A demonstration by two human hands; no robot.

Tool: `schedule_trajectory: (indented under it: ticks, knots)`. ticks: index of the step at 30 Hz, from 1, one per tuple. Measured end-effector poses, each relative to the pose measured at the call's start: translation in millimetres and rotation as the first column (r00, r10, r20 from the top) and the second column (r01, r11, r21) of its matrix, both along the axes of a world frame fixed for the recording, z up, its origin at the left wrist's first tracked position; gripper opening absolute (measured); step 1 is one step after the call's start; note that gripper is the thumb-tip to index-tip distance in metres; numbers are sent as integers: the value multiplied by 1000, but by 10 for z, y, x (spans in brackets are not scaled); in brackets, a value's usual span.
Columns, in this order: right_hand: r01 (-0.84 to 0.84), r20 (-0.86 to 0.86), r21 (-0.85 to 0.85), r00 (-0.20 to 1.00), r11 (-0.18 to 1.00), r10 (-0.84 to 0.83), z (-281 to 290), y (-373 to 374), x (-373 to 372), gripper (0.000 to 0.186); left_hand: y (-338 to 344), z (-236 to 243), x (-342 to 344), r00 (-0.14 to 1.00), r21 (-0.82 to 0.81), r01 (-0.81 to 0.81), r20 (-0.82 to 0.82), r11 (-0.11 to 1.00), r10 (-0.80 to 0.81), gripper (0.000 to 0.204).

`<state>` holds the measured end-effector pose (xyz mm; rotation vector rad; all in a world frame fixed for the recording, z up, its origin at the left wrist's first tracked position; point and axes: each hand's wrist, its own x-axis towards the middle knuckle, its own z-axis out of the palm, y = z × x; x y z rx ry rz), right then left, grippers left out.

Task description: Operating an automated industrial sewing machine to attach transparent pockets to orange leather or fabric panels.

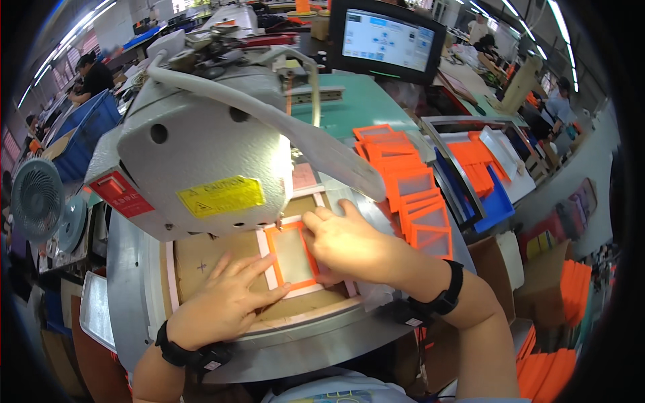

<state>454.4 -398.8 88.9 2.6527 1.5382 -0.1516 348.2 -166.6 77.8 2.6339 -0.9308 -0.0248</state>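
A see-through panel with an orange border (293,258) lies in a white-edged slot of the brown template (195,258) under the grey sewing machine head (208,148). My left hand (225,295) rests flat with fingers spread, its fingertips at the panel's left and lower edges. Curled over the panel's right edge, my right hand (349,243) has its fingers bent onto the border. Its thumb is partly hidden below the palm. Light from the machine falls near the right hand.
Several orange-bordered panels (413,185) are piled to the right of the machine. Beyond stands a lit screen (388,41). A blue tray (496,201) and cardboard boxes with orange pieces (574,292) are at the right. A fan (38,199) stands left. Other people work farther back.
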Motion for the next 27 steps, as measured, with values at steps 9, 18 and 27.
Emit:
schedule_trajectory:
  ticks: [9,18,27]
  knots:
    - [204,-292,609,956,767,-23,300,-1202,-574,62,-44,-90,4,999,-37,-4,-53,999,2,37]
    - [951,-950,244,194,-192,-243,-1136,-3728,-2161,36,-489,799,-631,884,-118,42,-458,992,-91,34]
    - [523,-960,-254,-240,-813,146,-3815,-3830,-2166,22,-261,-63,-2090,-350,477,-623,-879,620,325,30]
